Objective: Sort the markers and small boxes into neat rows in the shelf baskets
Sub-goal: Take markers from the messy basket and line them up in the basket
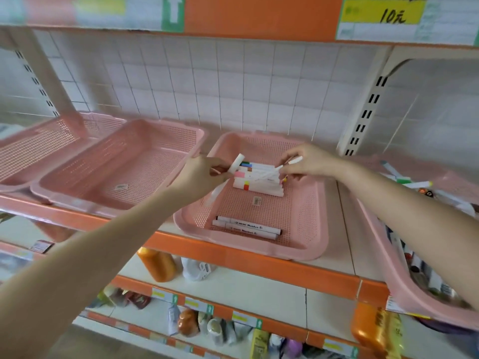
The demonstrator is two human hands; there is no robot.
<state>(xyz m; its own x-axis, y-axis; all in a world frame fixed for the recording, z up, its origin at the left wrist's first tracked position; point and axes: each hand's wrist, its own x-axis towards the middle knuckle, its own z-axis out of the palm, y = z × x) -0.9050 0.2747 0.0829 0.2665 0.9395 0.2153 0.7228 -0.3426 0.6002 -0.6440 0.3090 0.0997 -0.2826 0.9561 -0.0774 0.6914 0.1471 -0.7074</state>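
A pink basket (pixel 315 229) stands on the shelf in the middle. At its back lies a row of white markers (pixel 259 183) with coloured caps. Near its front edge lie two more white markers (pixel 246 227) side by side. My left hand (pixel 201 178) grips white markers (pixel 237 163) that stick up over the row. My right hand (pixel 307 163) pinches a white marker (pixel 291 161) above the row's right end. To the right, another pink basket (pixel 404 288) holds a loose pile of markers (pixel 404 178) and small items.
Two pink baskets (pixel 85 177) with nothing but a small label inside stand to the left. The orange shelf edge (pixel 259 257) runs in front. Bottles (pixel 156 264) and other goods fill the lower shelves. A tiled wall (pixel 207 81) is behind.
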